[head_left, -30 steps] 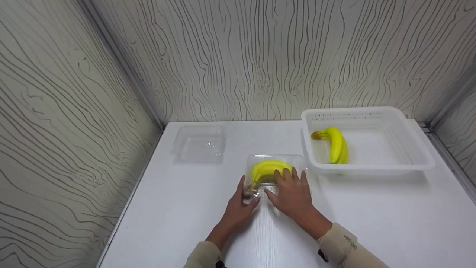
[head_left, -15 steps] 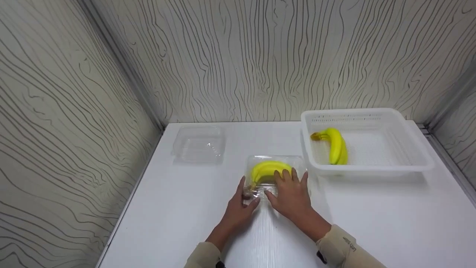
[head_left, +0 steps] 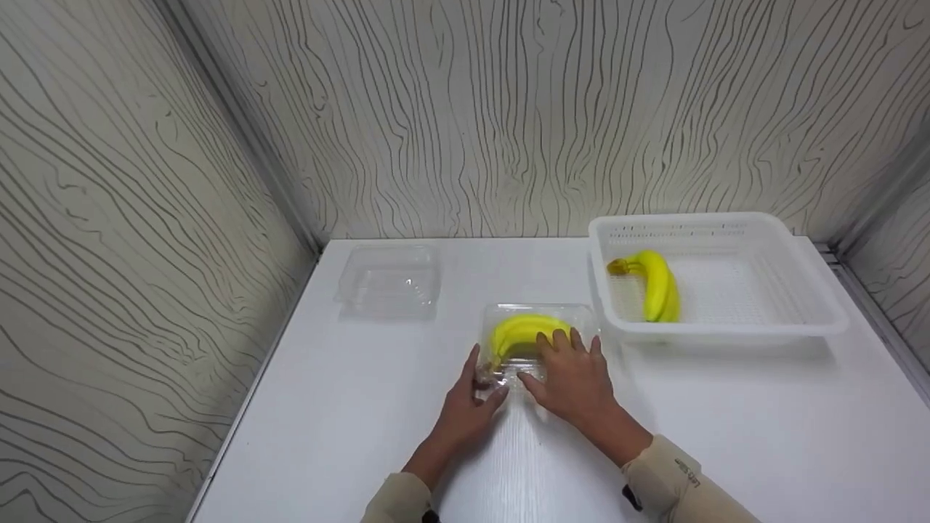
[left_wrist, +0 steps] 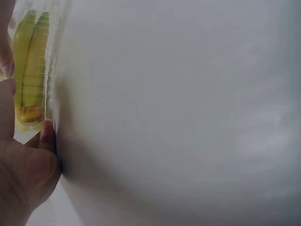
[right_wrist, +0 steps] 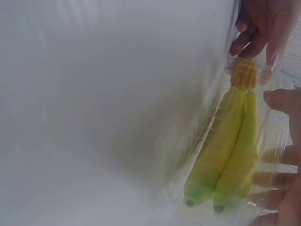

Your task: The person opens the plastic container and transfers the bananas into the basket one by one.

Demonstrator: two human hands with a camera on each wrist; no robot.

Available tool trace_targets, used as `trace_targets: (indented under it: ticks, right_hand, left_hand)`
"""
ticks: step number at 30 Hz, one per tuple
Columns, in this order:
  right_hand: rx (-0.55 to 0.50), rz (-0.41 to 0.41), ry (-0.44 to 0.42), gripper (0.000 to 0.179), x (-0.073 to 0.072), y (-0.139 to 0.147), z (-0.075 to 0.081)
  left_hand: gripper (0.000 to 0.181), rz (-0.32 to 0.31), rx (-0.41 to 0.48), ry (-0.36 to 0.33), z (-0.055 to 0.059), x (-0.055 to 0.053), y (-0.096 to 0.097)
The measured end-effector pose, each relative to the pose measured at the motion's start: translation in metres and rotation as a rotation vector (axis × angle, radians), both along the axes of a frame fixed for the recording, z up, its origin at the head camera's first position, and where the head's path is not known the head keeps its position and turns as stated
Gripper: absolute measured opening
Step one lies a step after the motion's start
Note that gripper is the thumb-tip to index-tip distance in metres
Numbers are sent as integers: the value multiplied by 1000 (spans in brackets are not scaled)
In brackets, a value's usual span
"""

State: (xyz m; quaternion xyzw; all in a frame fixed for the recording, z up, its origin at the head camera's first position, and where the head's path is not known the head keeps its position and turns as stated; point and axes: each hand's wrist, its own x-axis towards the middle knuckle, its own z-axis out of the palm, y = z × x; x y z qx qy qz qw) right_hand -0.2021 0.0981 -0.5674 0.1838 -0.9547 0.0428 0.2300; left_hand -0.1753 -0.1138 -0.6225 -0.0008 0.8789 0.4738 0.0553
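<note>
A bunch of yellow bananas [head_left: 524,327] lies inside a clear plastic clamshell box [head_left: 585,312] on the white table. My left hand [head_left: 465,410] grips the box's near left corner between thumb and fingers, beside the brown stem end. On top of the lid rests my right hand [head_left: 577,381], fingers spread over the right part and thumb near the front edge. The right wrist view shows two green-tipped bananas [right_wrist: 228,146] through the ridged wall, with both hands at the box. Whether the lid is latched cannot be told.
Another clear plastic container [head_left: 389,280] stands at the back left. A white perforated basket [head_left: 726,327] at the back right holds a second banana bunch [head_left: 657,287]. Wood-patterned walls [head_left: 465,123] enclose the table [head_left: 349,421] at the back and sides.
Almost nothing differs. Both hands stay on the box, and the right hand's fingers shift only slightly on the lid.
</note>
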Motion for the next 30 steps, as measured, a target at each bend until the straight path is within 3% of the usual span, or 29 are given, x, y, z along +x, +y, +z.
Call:
trace_targets:
  ticks: [12,20,30]
  right_hand:
    - [6,9,40,68,0,-1,-4]
    - [-1,17,55,68,0,-1,-5]
    - [-25,16,69,67,1,0,-9]
  left_hand:
    - [92,-23,16,-1,0,1,-2]
    - [92,-2,-10,10,1,1,0]
    - [92,-17,-17,84,-2,2,0]
